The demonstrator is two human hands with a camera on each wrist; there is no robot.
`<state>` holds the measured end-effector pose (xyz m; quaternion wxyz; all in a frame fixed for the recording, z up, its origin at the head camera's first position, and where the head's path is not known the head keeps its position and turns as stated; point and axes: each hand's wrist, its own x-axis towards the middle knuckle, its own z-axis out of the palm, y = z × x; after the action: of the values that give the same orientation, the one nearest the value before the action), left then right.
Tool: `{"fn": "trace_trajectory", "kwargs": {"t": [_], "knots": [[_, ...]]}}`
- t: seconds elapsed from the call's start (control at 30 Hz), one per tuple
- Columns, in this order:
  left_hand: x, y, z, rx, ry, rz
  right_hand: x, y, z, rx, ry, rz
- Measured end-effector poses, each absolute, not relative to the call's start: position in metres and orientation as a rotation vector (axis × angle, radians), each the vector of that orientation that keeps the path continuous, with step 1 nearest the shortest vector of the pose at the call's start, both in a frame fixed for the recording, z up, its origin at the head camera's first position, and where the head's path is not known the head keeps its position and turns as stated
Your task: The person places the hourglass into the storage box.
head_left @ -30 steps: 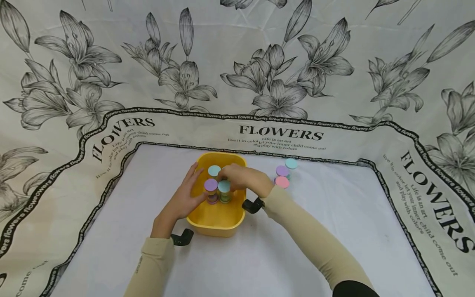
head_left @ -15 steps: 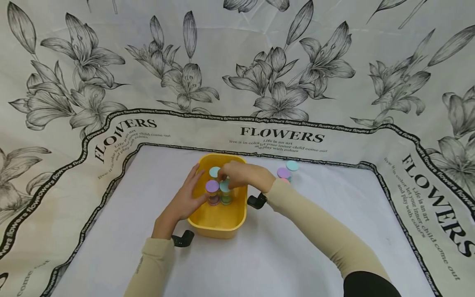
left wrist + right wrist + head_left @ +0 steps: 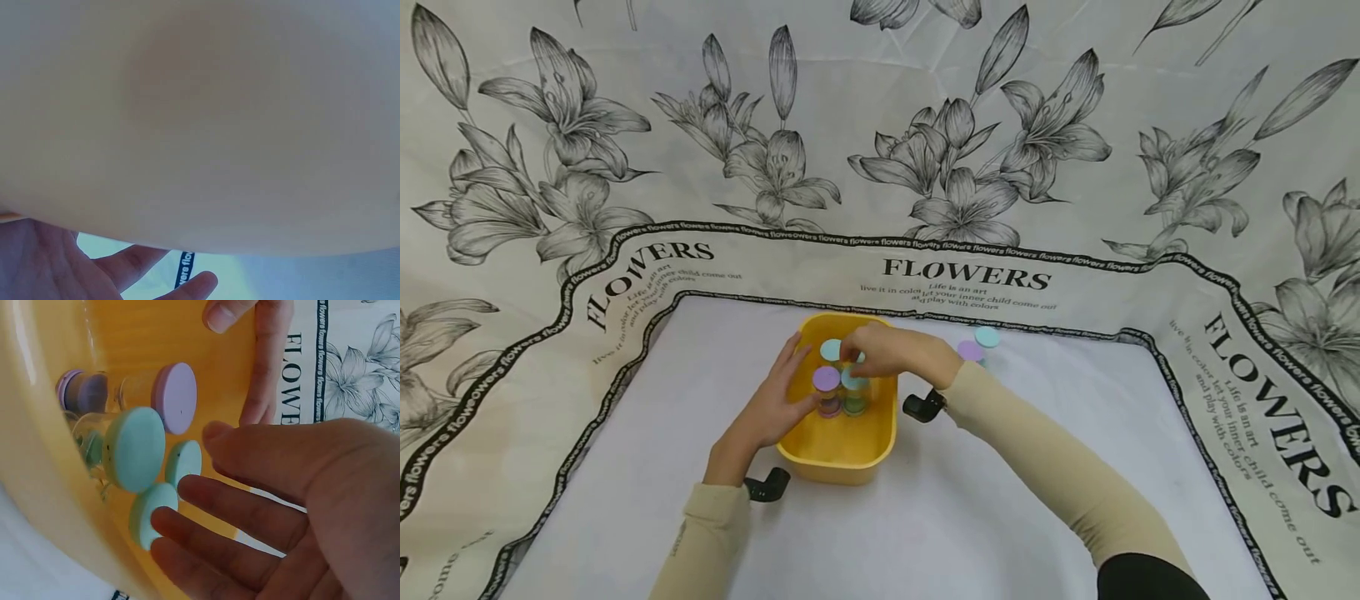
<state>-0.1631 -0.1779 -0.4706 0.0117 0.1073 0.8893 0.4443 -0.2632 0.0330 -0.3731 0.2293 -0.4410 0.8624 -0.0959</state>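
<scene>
Inside the yellow tub [image 3: 838, 450] stand several small clear sand timers with coloured caps. One is a purple-capped sand timer [image 3: 175, 399]; beside it is a mint-capped sand timer [image 3: 135, 450]. Two further mint caps [image 3: 185, 464] show behind them. My right hand [image 3: 891, 350] hovers over the tub's right side, thumb apart from the fingers, fingertips right at the two rear mint caps. My left hand [image 3: 767, 404] rests at the tub's left rim, fingers extended along it, thumb reaching inside near the purple-capped timer. In the left wrist view the tub's blurred wall hides most of that hand.
To the right of the tub, on the white cloth [image 3: 1037, 467], stand a mint-capped timer [image 3: 987, 337] and a purple-capped timer [image 3: 971, 351], partly behind the right sleeve [image 3: 1022, 442]. A flower-printed cloth [image 3: 955, 200] rises behind the table.
My right hand has shifted slightly within the tub, and a mint cap shows beneath its fingers. The right sleeve now covers the pink cap outside. The left hand stays put.
</scene>
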Motion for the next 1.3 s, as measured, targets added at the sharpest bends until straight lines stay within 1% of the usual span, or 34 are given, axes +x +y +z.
{"fn": "trace_trajectory", "kwargs": {"t": [0.5,0.93,1.3], "knots": [[-0.161,-0.179,-0.471,0.319,2.788,1.368,-0.280,0.093,-0.355,-1.225,2.496,-0.547],[-0.161,-0.177,-0.471,0.309,2.800,1.348,-0.302,0.162,-0.363,-0.972,2.638,-0.608],[-0.161,-0.176,-0.472,0.297,2.801,1.356,-0.304,0.208,-0.375,-0.850,2.735,-0.577]]}}
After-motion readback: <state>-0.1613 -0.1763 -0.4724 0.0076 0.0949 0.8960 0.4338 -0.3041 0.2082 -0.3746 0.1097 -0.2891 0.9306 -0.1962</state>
